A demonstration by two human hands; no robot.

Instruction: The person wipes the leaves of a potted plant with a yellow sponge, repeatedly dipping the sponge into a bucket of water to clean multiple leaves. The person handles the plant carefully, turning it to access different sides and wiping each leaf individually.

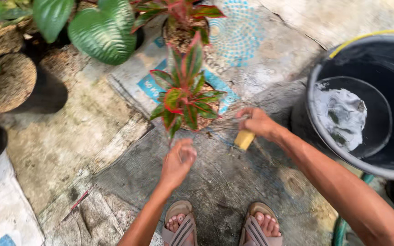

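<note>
A small potted plant [185, 98] with red-edged green leaves stands on the ground in front of me. My right hand [258, 123] is closed on a tool with a yellow wooden handle [244, 139], its thin metal end reaching toward the pot's right side. My left hand [178, 161] is below the plant with its fingers curled near a low leaf; whether it holds anything I cannot tell. My sandalled feet [224, 223] show at the bottom.
A big dark tub [315, 123] of water with a round basin and a cloth in it stands at the right. More potted plants [101, 32] and black pots [46, 91] are at the upper left. A printed sack [233, 50] lies under the pots.
</note>
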